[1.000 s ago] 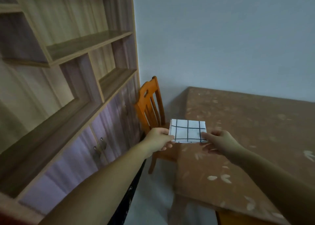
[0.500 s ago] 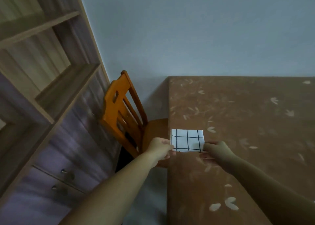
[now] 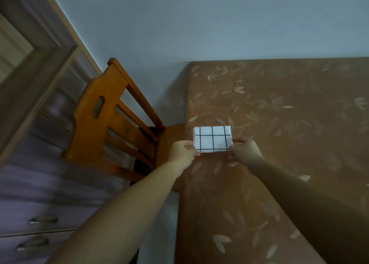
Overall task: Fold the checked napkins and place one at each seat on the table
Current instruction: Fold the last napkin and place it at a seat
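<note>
Napkin point(image 3: 212, 139) corners are pinched from both sides: the near left corner is held by the left hand point(image 3: 182, 150), the near right corner by the right hand point(image 3: 246, 150). Each hand is closed on the cloth, with thumb and fingers pressed together at its edge. The napkin is folded into a small white rectangle crossed by dark lines, and it is stretched flat between the two grips, its bulk lying just beyond the fingertips, away from the person. Whether its underside is touching the table point(image 3: 289, 135) or is held just above it cannot be told.

The napkin is placed over the table's left edge strip, so the left hand is seen partly off the table, over the gap beside the chair point(image 3: 111, 119), while the right hand is seen over the tabletop. The table is covered in a brown cloth printed with pale leaves. The chair, of orange wood with a slatted back, is found just left of the left hand, its seat pushed up against the table edge directly beside the napkin. Further left of the grip, a cabinet point(image 3: 40, 193) with drawer handles is seen, blurred. Beyond the napkin, a plain pale wall point(image 3: 219, 23) is met by the far table edge.
</note>
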Available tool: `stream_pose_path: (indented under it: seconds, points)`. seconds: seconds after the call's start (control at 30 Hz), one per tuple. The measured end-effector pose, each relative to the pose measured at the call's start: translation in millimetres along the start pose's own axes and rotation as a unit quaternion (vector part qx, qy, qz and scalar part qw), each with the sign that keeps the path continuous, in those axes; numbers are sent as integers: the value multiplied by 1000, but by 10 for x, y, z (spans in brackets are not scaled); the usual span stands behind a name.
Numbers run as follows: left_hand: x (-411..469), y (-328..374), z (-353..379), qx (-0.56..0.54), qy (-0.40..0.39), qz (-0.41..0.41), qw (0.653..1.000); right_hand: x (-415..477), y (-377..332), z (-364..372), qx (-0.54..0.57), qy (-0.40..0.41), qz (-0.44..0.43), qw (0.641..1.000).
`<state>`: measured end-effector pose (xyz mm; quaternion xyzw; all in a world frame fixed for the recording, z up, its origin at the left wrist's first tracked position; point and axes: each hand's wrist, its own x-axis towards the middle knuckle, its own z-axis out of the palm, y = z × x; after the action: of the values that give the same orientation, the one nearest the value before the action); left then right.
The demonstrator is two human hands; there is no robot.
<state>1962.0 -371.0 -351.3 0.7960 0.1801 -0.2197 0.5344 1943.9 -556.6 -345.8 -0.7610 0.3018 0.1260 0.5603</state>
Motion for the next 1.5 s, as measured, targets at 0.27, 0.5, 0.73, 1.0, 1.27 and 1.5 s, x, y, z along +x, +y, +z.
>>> stream_pose_path:
  seconds: [0.27,0.5,0.73,1.0,1.27,1.5]
  points:
    - [383,-22,59,-15,-1,25,1000,357,-37,166,-49,35,18,998]
    - [221,-225,-281,68,11,103,992,42,162,99,-60,117,21,991]
    - [122,-179,-418,119,-5,162,980,-213,189,66,-101,160,-10,982]
    - [349,-167,-75,218,71,202,952,147,195,170,-364,81,-173,911]
    - [539,-277,104,255,129,232,930,501,355,164,-376,79,-272,882]
    - [671,-287,76,220,139,244,934,634,295,311,-343,92,-290,889]
